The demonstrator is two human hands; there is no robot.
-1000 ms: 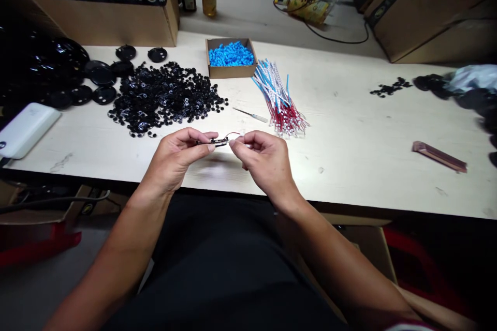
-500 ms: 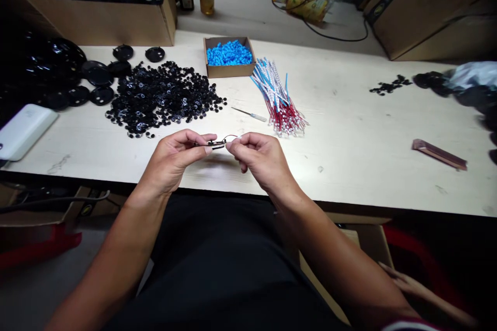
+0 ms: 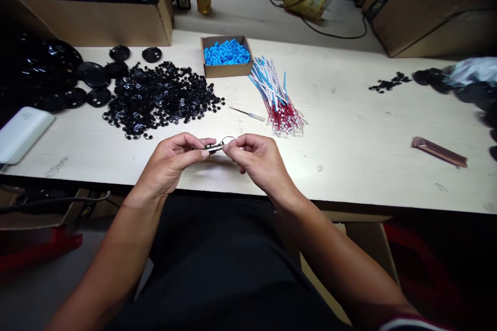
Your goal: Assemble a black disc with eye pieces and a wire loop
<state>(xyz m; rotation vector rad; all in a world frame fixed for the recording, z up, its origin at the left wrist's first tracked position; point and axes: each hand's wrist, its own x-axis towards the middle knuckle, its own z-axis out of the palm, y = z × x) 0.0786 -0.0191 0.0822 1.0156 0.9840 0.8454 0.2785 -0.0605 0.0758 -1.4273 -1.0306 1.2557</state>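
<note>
My left hand point(image 3: 170, 163) and my right hand point(image 3: 258, 159) meet just above the front of the bench. Between them is a small black plastic part point(image 3: 213, 148), pinched in my left fingertips. A thin wire point(image 3: 227, 139) arcs from it into my right fingertips, which hide its far end. The nearest loose items are a small screwdriver point(image 3: 248, 114) and a heap of little black plastic discs point(image 3: 159, 99), both beyond my hands.
On the pale wooden workbench point(image 3: 349, 176) are a cardboard tray of blue pieces point(image 3: 227, 71), a bundle of red-and-blue wires point(image 3: 276, 97), larger black discs point(image 3: 98, 97), a white power bank point(image 3: 23, 134) and a copper-coloured strip point(image 3: 438, 151). Cardboard cartons point(image 3: 93, 20) stand behind.
My hands have drawn closer together around the black part. The bench contents sit slightly higher and further left in view. A second person's hand, visible at lower right half a second ago, is gone.
</note>
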